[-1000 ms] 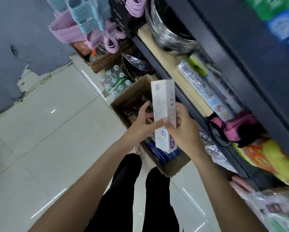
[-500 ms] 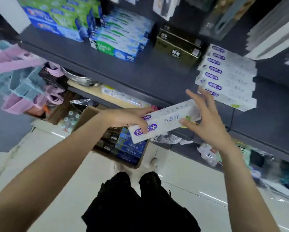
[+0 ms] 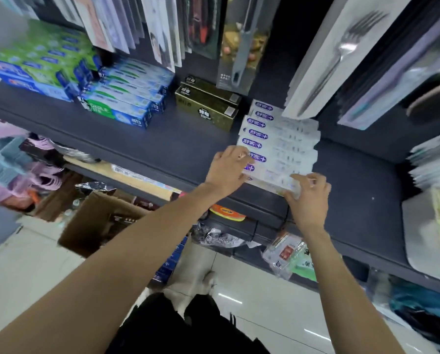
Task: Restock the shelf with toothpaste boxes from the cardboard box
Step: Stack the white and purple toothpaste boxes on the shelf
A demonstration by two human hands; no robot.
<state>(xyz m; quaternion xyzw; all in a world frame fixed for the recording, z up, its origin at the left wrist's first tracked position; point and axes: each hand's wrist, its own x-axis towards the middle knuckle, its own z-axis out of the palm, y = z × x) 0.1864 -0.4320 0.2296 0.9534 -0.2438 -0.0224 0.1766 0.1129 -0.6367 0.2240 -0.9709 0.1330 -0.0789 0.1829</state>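
A white toothpaste box (image 3: 271, 177) with a purple logo lies at the front of a row of matching white boxes (image 3: 280, 139) on the dark shelf (image 3: 162, 144). My left hand (image 3: 227, 169) holds its left end, fingers curled over the logo. Curled fingers of my right hand (image 3: 308, 198) pinch its right end near the shelf's front edge. The open cardboard box (image 3: 96, 221) stands on the floor at lower left, my left forearm hiding part of it, with blue toothpaste boxes (image 3: 169, 264) showing inside.
Green and blue toothpaste boxes (image 3: 121, 98) and olive-gold boxes (image 3: 206, 106) fill the shelf to the left. Hanging packs of cutlery (image 3: 323, 60) dangle above the row. Bare shelf lies to the right (image 3: 361, 190). Lower shelves hold bagged goods (image 3: 287, 256).
Both hands carried the white box up from above the cardboard box and set it onto the shelf at the front of the white row. The view swung up to the shelf.
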